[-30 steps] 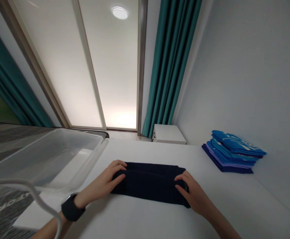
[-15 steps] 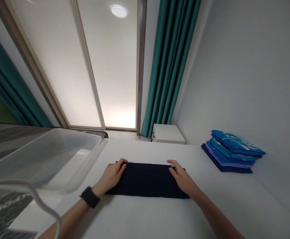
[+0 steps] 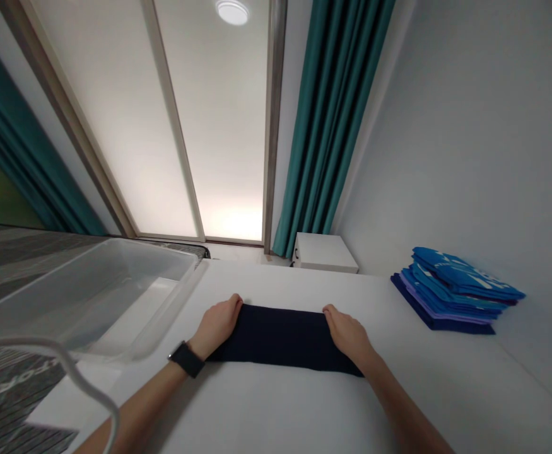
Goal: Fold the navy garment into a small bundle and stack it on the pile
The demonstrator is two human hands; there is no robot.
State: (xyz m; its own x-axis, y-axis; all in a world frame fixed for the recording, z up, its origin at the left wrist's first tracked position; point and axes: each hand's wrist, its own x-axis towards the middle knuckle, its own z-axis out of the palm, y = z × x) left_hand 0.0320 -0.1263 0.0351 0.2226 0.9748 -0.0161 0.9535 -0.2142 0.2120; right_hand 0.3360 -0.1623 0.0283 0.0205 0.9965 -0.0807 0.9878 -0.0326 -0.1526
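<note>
A folded dark navy garment (image 3: 282, 337) lies flat on the white table (image 3: 276, 410) in front of me. My left hand (image 3: 217, 325), with a black watch on the wrist, rests palm down on the garment's left end. My right hand (image 3: 349, 334) lies palm down on its right end. Both hands press on the cloth with fingers together and pointing away from me; neither grips it.
A clear plastic bin (image 3: 96, 296) stands at the table's left edge. A stack of folded blue and purple garments (image 3: 453, 290) sits at the right by the wall. A white cable (image 3: 67, 372) loops at lower left. A small white cabinet (image 3: 325, 252) stands behind the table.
Both hands slid away from me along the garment's ends, from gripping its near corners to lying flat on it. The garment now lies thinner and flatter.
</note>
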